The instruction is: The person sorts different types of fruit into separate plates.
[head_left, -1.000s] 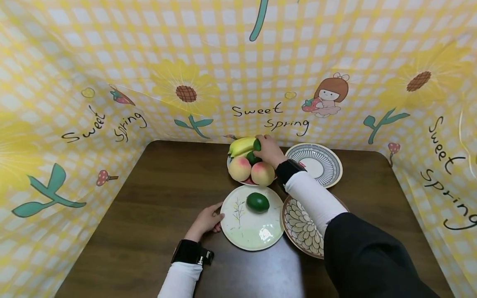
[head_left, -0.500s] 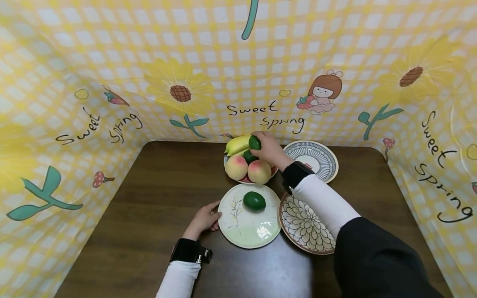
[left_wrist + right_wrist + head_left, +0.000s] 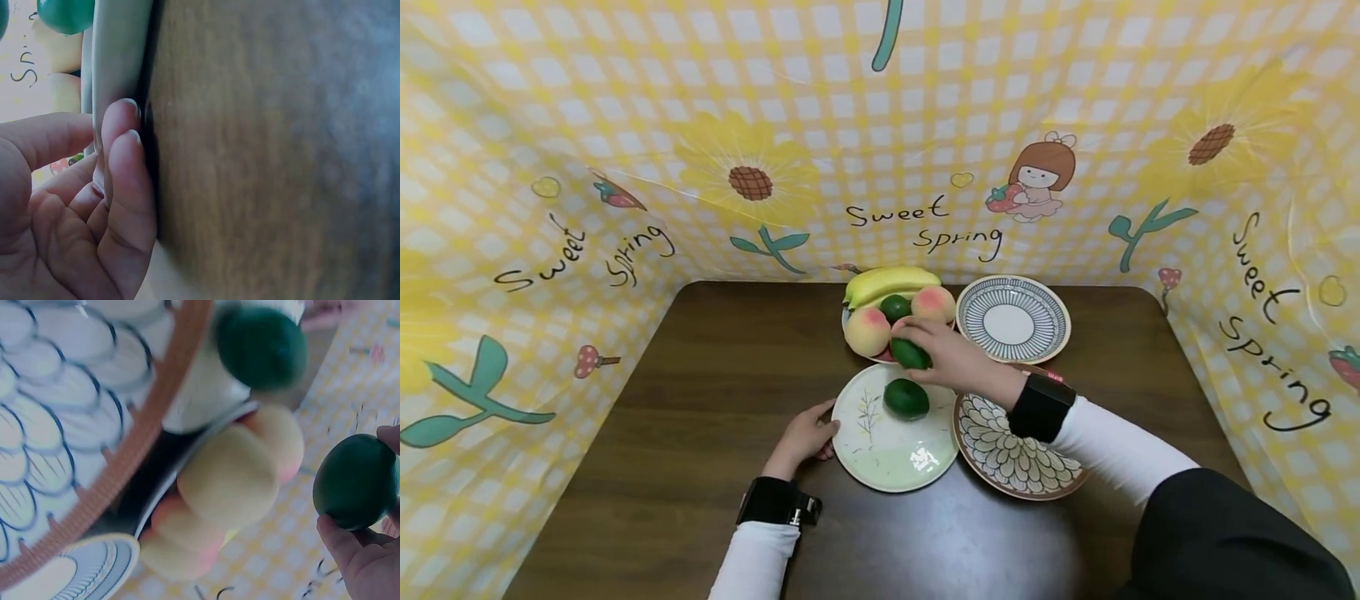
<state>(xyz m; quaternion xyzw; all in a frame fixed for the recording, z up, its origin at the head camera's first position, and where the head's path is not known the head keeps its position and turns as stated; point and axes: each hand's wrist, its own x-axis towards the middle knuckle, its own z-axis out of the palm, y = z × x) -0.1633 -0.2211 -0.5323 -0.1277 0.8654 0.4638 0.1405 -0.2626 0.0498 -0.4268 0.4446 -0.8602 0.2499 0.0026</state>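
Observation:
My right hand [image 3: 951, 354] holds a dark green lime [image 3: 910, 353] between thumb and fingertips, above the front of the fruit bowl [image 3: 846, 317] and the far rim of a pale green plate [image 3: 865, 457]. In the right wrist view this lime [image 3: 355, 481] shows at the right edge, gripped at its ends. Another lime [image 3: 906, 399] lies on the pale plate. My left hand [image 3: 805, 433] pinches the plate's left rim, thumb above. The left wrist view shows its curled fingers [image 3: 128, 187] against the underside.
Bananas [image 3: 891, 285], peaches [image 3: 867, 332] and a further lime [image 3: 895, 308] fill the bowl. Right of the pale plate lies a brown-rimmed petal-patterned plate [image 3: 1007, 454]. Behind it is a blue-and-white striped plate [image 3: 1011, 327]. A checked yellow cloth [image 3: 820, 83] encloses the wooden table [image 3: 715, 392].
My right hand has lifted the lime from the back of the bowl and brought it toward the pale plate. My left hand stays at the plate's rim.

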